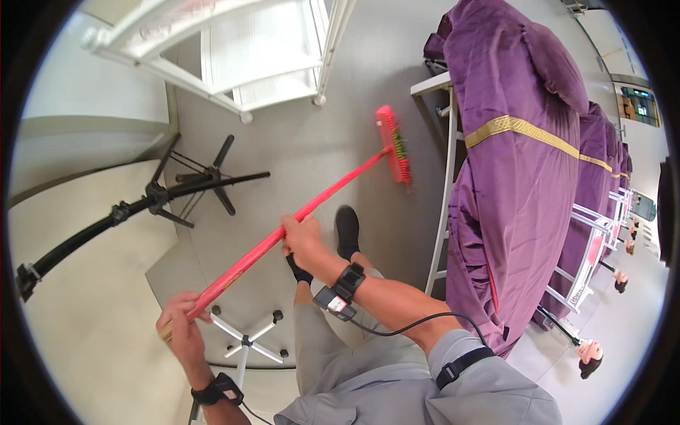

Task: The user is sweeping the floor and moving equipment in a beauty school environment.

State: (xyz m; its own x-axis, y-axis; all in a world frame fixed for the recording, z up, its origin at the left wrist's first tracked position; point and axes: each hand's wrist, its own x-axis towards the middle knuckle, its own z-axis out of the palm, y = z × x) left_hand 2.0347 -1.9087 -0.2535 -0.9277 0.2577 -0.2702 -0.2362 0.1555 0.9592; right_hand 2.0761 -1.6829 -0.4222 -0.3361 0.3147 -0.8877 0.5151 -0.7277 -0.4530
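Note:
My left hand (183, 321) is closed around the upper end of a red broom handle (244, 264). Farther down the same handle, my right hand (305, 241) grips it. The handle slants up and right to a pink-red broom head (392, 143) with red and green bristles, which lies over the grey floor (297, 154). Both of my wrists wear black straps with small devices and cables. My dark shoes stand below the handle, short of the broom head.
A treatment-style bed under a purple cover (515, 212) stands right, with more behind it. A white wheeled trolley (265, 69) is at the top, a black tripod stand (212, 175) left, a white wheeled base (246, 340) lower left. Mannequin heads (589, 353) stand on poles at far right.

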